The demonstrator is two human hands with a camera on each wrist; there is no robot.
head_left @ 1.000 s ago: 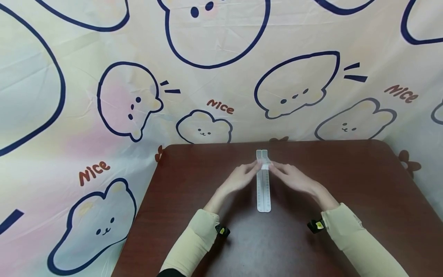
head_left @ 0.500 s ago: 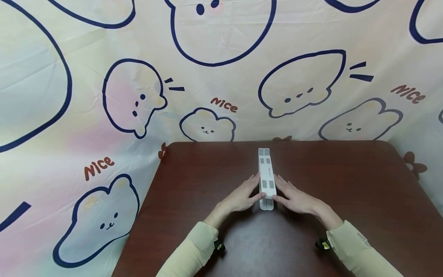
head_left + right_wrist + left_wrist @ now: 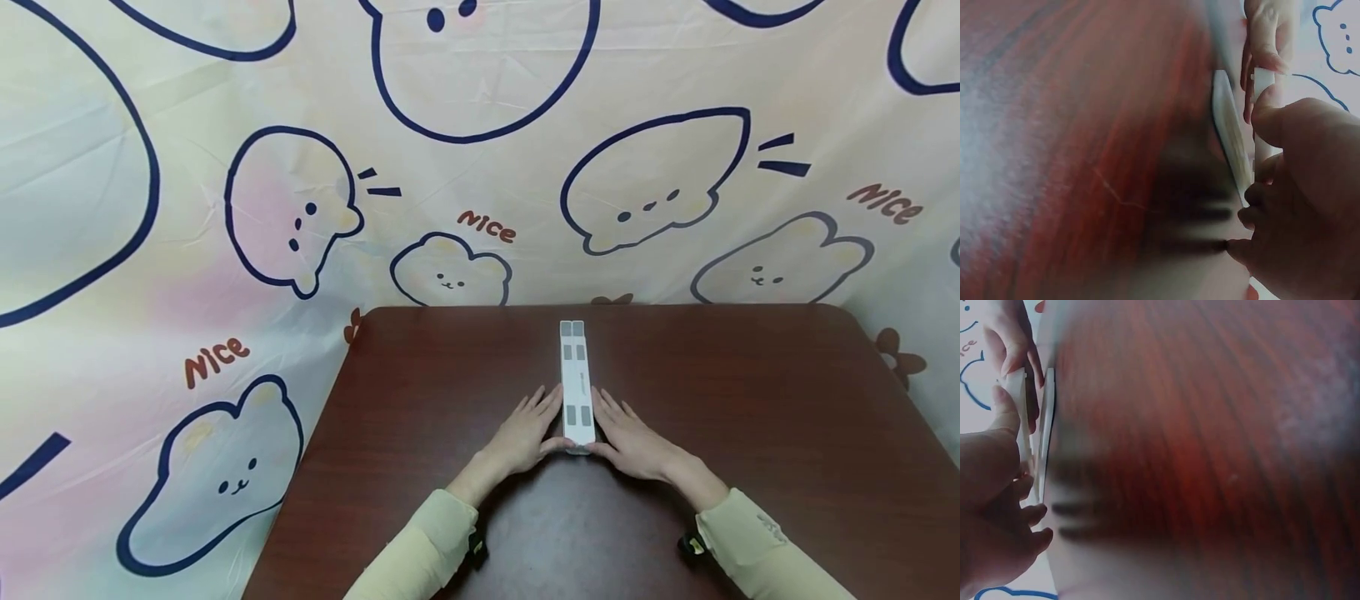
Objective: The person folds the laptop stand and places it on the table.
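A white folding stand [image 3: 577, 387] with grey pads lies lengthwise on the table, pointing away from me. From the wrist views, its upper panel [image 3: 1020, 415] is tilted slightly above the lower panel [image 3: 1230, 122], with a narrow gap between them. My left hand [image 3: 522, 432] holds the left side, thumb at the near end and fingers along the edge. Mirroring it, my right hand [image 3: 633, 437] holds the right side, its thumb also at the near end. Some fingertips are hidden behind the panel.
The dark brown wooden table [image 3: 450, 358] extends around the stand on all sides. Behind it hangs a pale cloth [image 3: 420, 183] printed with blue bear outlines, which also runs along the left side.
The stand's upper panel has swung down toward me over the ruler-like lower panel. Both hands have come from the far end to the near end along with it.
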